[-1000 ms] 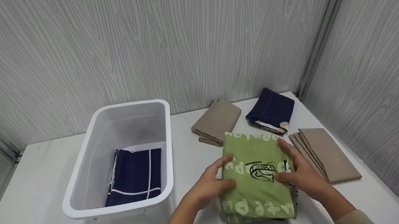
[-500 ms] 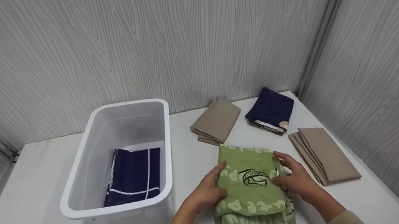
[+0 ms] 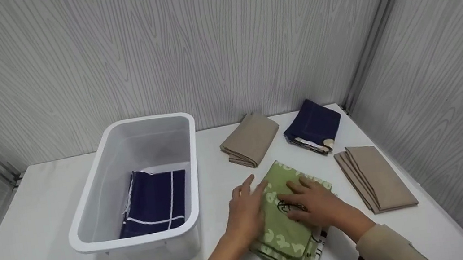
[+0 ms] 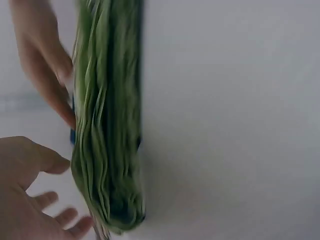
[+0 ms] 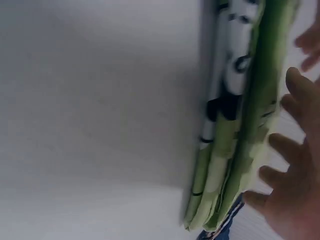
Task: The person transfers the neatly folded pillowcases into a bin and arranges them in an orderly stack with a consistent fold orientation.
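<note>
white table (image 3: 50,223) | white bin (image 3: 138,241) | green cloth (image 3: 283,230) | two tan cloths (image 3: 252,140) (image 3: 381,179) | navy cloth (image 3: 314,125), seemingly patterned

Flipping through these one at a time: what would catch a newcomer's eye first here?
Probably the green folded cloth with pale lettering, lying askew near the front of the white table, the right hand spread over its top and the left hand at its left edge. Next, the big white tub to its left, with a navy cloth crossed by white lines lying inside.
</note>
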